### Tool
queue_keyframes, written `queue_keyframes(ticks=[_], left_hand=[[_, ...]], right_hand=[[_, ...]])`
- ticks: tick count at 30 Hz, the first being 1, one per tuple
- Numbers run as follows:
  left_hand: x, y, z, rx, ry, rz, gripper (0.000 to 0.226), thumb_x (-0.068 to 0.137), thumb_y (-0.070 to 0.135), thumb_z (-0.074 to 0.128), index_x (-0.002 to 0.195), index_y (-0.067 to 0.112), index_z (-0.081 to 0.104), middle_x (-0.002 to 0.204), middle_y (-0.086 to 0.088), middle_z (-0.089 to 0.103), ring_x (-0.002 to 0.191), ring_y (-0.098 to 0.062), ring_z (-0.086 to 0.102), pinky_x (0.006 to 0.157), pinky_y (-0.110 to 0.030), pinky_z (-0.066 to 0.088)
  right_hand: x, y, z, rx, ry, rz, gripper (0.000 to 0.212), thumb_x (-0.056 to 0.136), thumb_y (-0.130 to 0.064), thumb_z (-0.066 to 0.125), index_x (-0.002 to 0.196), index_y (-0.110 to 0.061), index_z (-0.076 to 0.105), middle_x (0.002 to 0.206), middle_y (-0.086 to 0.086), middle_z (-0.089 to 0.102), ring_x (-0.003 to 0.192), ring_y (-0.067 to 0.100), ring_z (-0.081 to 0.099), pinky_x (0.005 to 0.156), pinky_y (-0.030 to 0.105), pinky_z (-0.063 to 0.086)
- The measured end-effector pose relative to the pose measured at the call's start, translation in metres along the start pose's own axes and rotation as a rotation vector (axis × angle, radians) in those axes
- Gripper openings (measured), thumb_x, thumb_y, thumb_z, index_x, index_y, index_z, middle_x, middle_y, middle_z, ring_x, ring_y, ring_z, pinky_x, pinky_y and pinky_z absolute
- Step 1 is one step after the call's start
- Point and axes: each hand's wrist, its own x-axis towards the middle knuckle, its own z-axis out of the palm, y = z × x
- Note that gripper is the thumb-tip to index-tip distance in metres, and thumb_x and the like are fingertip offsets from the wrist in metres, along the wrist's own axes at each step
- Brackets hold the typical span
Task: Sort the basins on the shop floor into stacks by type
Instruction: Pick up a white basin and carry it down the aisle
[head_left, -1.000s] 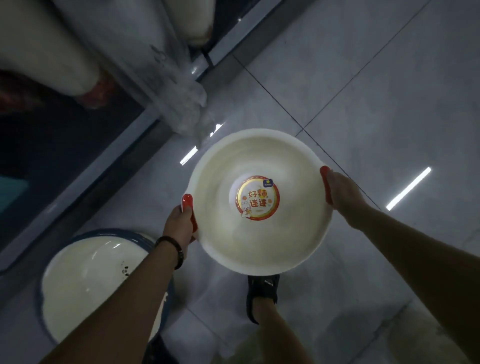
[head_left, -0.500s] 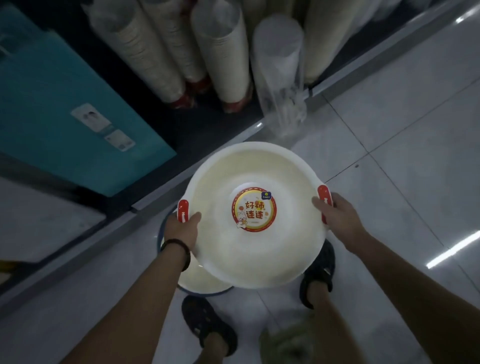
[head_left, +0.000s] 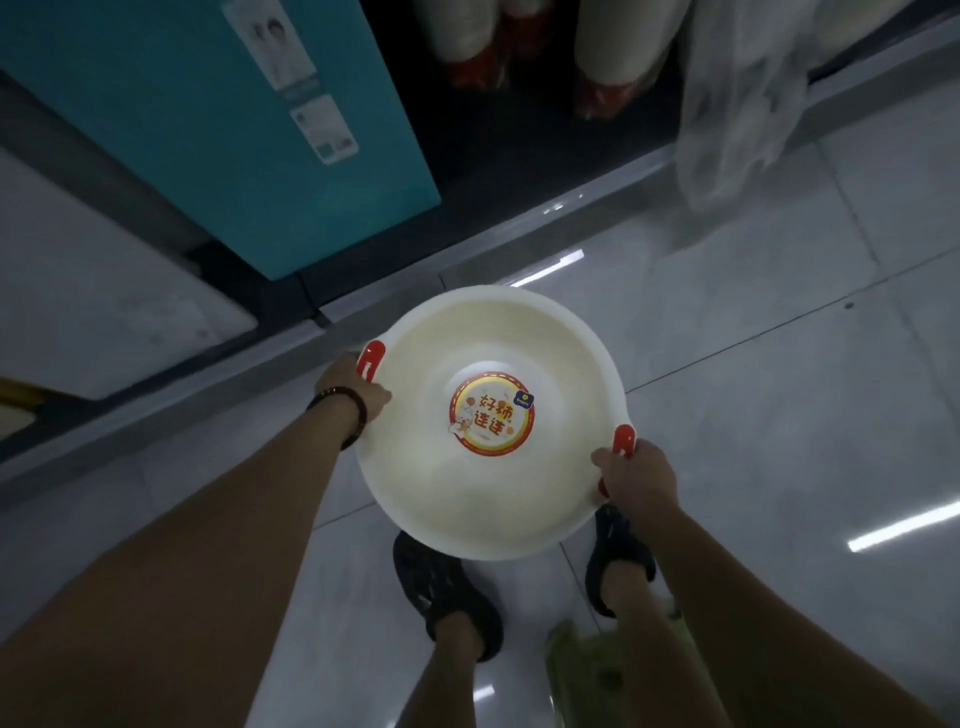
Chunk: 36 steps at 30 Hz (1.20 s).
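Above the tiled floor (head_left: 779, 415), over the sandalled feet (head_left: 447, 597), I see a cream basin (head_left: 483, 499) held upright; left grip (head_left: 353, 397) and right grip (head_left: 639, 478) each curl tight around a red handle (head_left: 623, 439).

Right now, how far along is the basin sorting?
Done: no finished floor stack shows in this view. In hand: the left hand and right hand grip the red handles of one white basin, carried above the floor. Left: setting it on a matching stack; how many remain is out of view.
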Motion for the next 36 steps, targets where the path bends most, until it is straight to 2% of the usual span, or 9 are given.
queue_keyframes(ticks=[4,11,15,18,22,25,28,32,36], left_hand=[[0.038,-0.021,0.026,0.093,0.045,0.036,0.077,0.091,0.015,0.076,0.158,0.017,0.037,0.152,-0.015,0.049,0.134,-0.036,0.052,0.111,-0.047,0.044],[0.081,-0.057,0.062,0.101,0.077,0.017,0.075,0.089,0.011,0.076,0.155,0.016,0.042,0.147,-0.019,0.052,0.128,-0.037,0.058,0.108,-0.045,0.049],[0.089,-0.063,0.07,-0.013,0.149,0.069,0.073,0.084,0.003,0.08,0.148,0.011,0.046,0.141,-0.019,0.05,0.121,-0.037,0.06,0.101,-0.046,0.054],[0.085,-0.067,0.066,-0.132,0.212,0.145,0.07,0.083,0.008,0.083,0.144,0.013,0.048,0.139,-0.015,0.053,0.117,-0.03,0.06,0.097,-0.04,0.053],[0.093,-0.073,0.056,-0.186,-0.044,0.112,0.064,0.093,0.049,0.07,0.146,0.019,0.048,0.132,-0.003,0.059,0.112,-0.023,0.057,0.096,-0.039,0.048],[0.114,-0.081,0.052,-0.432,-0.246,0.038,0.052,0.096,0.064,0.056,0.126,0.022,0.064,0.12,-0.002,0.071,0.113,-0.027,0.065,0.103,-0.044,0.05],[0.126,-0.093,0.054,-0.774,-0.362,-0.017,0.044,0.095,0.051,0.065,0.12,0.016,0.075,0.116,-0.012,0.077,0.107,-0.032,0.071,0.103,-0.047,0.053],[0.115,-0.097,0.054,-0.895,-0.336,-0.008,0.028,0.095,0.03,0.065,0.106,0.007,0.076,0.11,-0.017,0.076,0.087,-0.03,0.071,0.094,-0.046,0.055],[0.078,-0.112,0.039,-1.043,-0.311,-0.036,0.018,0.095,0.029,0.065,0.093,0.014,0.074,0.099,-0.012,0.078,0.083,-0.029,0.071,0.087,-0.044,0.058]], right_hand=[[0.022,0.015,0.031,-0.134,-0.007,-0.021,0.036,0.092,-0.032,0.07,0.119,-0.009,0.062,0.099,0.008,0.07,0.085,0.025,0.069,0.065,0.032,0.054],[0.049,0.017,0.054,-0.123,0.045,0.044,0.015,0.086,-0.024,0.074,0.088,-0.01,0.068,0.08,0.009,0.073,0.076,0.027,0.072,0.078,0.042,0.065],[0.057,0.019,0.06,-0.018,0.041,0.029,0.018,0.089,-0.023,0.078,0.094,-0.015,0.063,0.087,0.003,0.07,0.083,0.026,0.071,0.085,0.047,0.064],[0.059,0.03,0.059,0.115,-0.033,-0.019,0.03,0.092,-0.036,0.078,0.116,-0.02,0.069,0.099,-0.003,0.07,0.095,0.024,0.07,0.092,0.049,0.062],[0.067,0.044,0.053,0.55,-0.232,0.094,0.045,0.102,-0.048,0.063,0.134,-0.017,0.066,0.12,0.01,0.077,0.113,0.036,0.072,0.103,0.056,0.057],[0.078,0.054,0.049,0.669,-0.32,0.121,0.049,0.105,-0.049,0.056,0.136,-0.014,0.066,0.126,0.016,0.076,0.118,0.043,0.07,0.107,0.06,0.053],[0.086,0.06,0.051,0.739,-0.371,0.118,0.053,0.102,-0.044,0.058,0.142,-0.009,0.063,0.135,0.023,0.069,0.124,0.05,0.065,0.108,0.066,0.05],[0.079,0.035,0.044,0.778,-0.429,0.136,0.047,0.102,-0.03,0.059,0.144,-0.009,0.061,0.14,0.025,0.065,0.123,0.049,0.065,0.093,0.059,0.059],[0.049,-0.004,0.016,0.712,-0.432,0.09,0.045,0.097,-0.029,0.062,0.138,-0.011,0.068,0.134,0.02,0.071,0.117,0.043,0.068,0.104,0.058,0.053]])
